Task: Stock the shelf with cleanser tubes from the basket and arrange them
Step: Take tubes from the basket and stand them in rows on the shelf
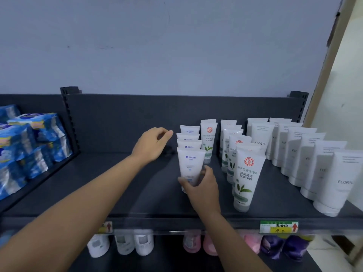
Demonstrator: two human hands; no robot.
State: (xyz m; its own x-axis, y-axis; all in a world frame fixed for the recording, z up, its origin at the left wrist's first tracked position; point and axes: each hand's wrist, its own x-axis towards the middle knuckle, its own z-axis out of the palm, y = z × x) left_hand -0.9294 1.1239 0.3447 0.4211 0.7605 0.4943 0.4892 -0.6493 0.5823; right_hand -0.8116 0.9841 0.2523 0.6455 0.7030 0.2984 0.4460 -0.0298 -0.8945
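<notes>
From the head camera, the right hand [200,185] holds a cleanser tube [190,165] near its bottom. Its fingers [207,171] are curled round one side of the tube and the thumb is on the other side. The tube is white with small blue writing. It stands upright on its cap, with the wide flat end on top. It stands on the dark grey shelf [117,193], about in the middle.

Right behind this tube, three more blue-writing tubes [189,144] stand in a line going to the back. To the right of the tube stand the leaf tubes [247,173]. They are white with a red round mark and a green leaf. Farther right of the tube are two lines of plain white tubes [322,165] with dark letters.

The left hand [153,143] is up and to the left of the tube, above the shelf. Its fingers are loosely bent and hold nothing.

Far to the left of the tube sit shiny blue packs [29,142]. Below the tube, under the shelf edge, are white bottles [121,244], pink bottles [192,242] and purple bottles [284,248]. A green and yellow tag [279,226] is on the shelf edge, down and right of the tube.
</notes>
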